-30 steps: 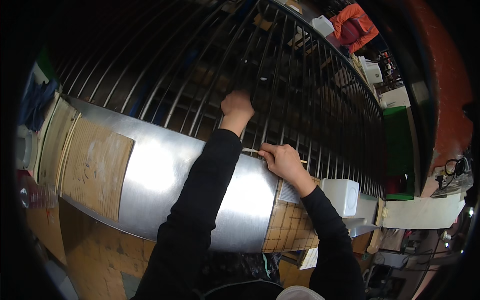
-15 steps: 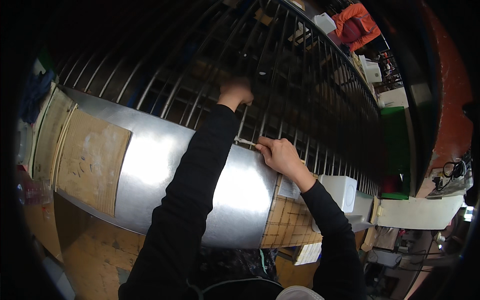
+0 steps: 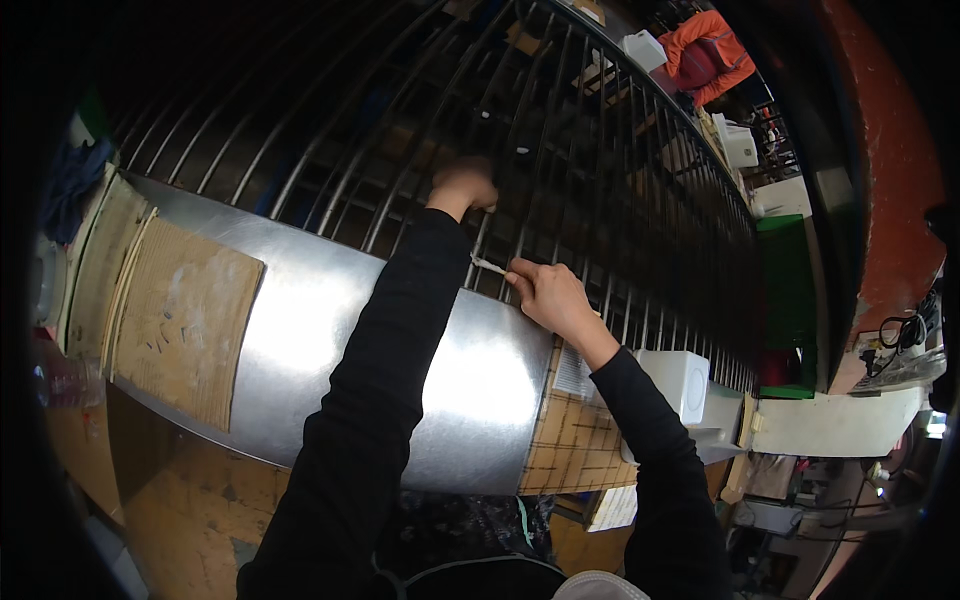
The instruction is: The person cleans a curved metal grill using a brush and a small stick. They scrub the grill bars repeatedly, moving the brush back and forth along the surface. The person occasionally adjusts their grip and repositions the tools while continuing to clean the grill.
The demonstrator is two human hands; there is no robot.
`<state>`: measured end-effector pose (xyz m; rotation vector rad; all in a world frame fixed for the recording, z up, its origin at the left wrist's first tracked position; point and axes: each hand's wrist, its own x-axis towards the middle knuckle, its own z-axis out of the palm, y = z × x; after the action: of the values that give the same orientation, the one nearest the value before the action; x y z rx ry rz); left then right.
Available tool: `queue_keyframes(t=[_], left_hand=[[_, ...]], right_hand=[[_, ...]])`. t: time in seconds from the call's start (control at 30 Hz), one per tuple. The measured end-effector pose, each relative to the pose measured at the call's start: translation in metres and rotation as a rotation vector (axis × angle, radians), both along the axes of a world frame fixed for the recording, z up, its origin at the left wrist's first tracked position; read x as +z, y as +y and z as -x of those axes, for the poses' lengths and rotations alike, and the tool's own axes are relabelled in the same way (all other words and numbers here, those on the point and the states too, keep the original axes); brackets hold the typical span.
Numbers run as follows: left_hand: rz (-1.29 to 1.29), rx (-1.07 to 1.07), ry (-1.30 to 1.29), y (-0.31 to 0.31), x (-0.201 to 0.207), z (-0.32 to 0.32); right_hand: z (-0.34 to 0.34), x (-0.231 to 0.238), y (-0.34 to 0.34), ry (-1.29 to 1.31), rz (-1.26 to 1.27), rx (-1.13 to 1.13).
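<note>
My right hand (image 3: 557, 300) is closed in a pinch on a thin pale stick (image 3: 490, 265) with whitish stuff along its far part. The stick's tip is close to one of the metal rods (image 3: 482, 232), beside the near edge of the steel plate. Farther out, my left hand (image 3: 464, 188) is curled like a fist over the row of rods. Its far side is dark and smeared, so what lies inside the fingers is hidden. A smooth steel plate (image 3: 340, 340) lies under my left forearm, at the near ends of the rods.
On the plate's left lies a stained cardboard sheet (image 3: 190, 335). A white plastic container (image 3: 675, 385) stands right of my right wrist, near a brown gridded board (image 3: 575, 440). Across the rods, at upper right, is a person in orange (image 3: 710, 58). A green panel (image 3: 785, 300) is at the right.
My right hand has moved slightly up and left with the stick. My left hand has shifted a little left, still curled and blurred over the rods.
</note>
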<state>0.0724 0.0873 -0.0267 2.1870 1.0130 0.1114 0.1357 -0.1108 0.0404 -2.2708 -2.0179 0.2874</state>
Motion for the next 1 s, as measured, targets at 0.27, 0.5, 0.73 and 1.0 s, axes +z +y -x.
queue_keyframes(t=[0.27, 0.5, 0.73, 1.0], left_hand=[[-0.002, 0.440, -0.189, 0.014, 0.007, 0.010], [0.149, 0.603, -0.308, 0.005, 0.037, 0.036], [0.104, 0.546, -0.088, -0.021, 0.046, 0.020], [0.173, 0.400, 0.069, -0.030, 0.047, 0.005]], right_hand=[[-0.043, -0.034, 0.071, -0.241, -0.193, -0.076], [-0.099, -0.032, 0.167, -0.128, -0.153, -0.303], [-0.116, -0.056, 0.193, -0.154, -0.206, -0.321], [-0.114, -0.052, 0.191, -0.160, -0.226, -0.317]])
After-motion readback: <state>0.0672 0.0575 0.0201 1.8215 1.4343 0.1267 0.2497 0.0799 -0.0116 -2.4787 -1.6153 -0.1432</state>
